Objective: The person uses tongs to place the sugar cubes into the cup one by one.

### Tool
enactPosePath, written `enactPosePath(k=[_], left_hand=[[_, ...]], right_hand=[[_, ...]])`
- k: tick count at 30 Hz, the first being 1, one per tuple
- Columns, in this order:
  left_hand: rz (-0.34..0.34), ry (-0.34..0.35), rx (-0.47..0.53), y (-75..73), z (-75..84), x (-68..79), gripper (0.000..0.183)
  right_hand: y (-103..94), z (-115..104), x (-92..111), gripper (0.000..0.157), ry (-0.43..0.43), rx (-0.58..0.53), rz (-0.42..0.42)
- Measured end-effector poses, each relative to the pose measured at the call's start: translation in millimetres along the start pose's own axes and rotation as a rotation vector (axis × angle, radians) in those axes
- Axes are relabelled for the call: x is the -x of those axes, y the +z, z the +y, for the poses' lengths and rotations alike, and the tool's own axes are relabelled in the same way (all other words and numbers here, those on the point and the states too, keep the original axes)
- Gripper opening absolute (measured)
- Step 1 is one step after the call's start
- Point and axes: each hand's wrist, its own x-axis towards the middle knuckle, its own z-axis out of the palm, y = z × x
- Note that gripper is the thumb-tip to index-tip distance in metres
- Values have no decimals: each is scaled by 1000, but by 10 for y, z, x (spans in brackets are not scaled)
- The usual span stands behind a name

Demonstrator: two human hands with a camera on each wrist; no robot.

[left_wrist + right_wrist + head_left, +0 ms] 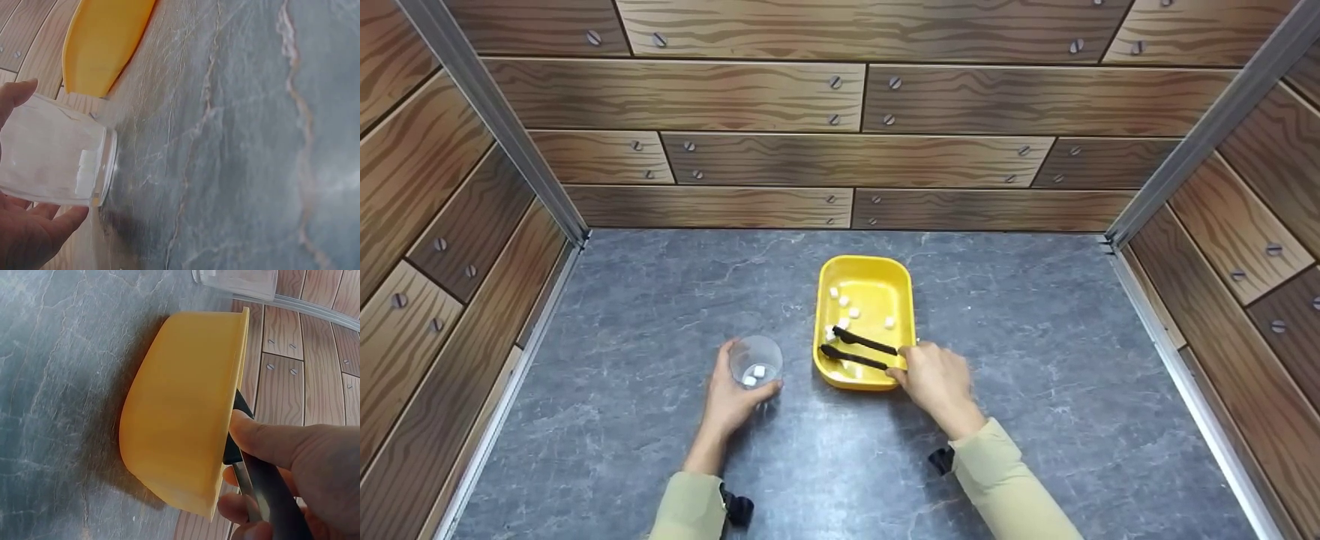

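Note:
My left hand [733, 401] holds a clear plastic cup [769, 352], thumb on one side and fingers on the other. A couple of small white cubes [759, 371] lie at the cup's bottom; the left wrist view shows the cup [50, 146] standing on the floor. In my right hand [939, 381] is a pair of black tongs [862, 360], its arms spread apart. The tips reach into a yellow tub [906, 300], beside white cubes [830, 332] at its left side. From the right wrist, the tub's wall hides the tips.
Several more white cubes [853, 313] are scattered in the tub. Grey marbled floor [645, 300] surrounds both containers. Wood-plank panels [735, 97] rise at the back and both sides, with metal posts at the corners. Black wrist straps [739, 510] sit at the sleeves.

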Motion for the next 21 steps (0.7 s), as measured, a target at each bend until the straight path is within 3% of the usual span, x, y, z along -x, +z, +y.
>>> enactPosePath(k=[21], left_hand=[[3,25,19,2,6,19,102]], right_hand=[[-2,19,-60,31,-7,-5,-14]])
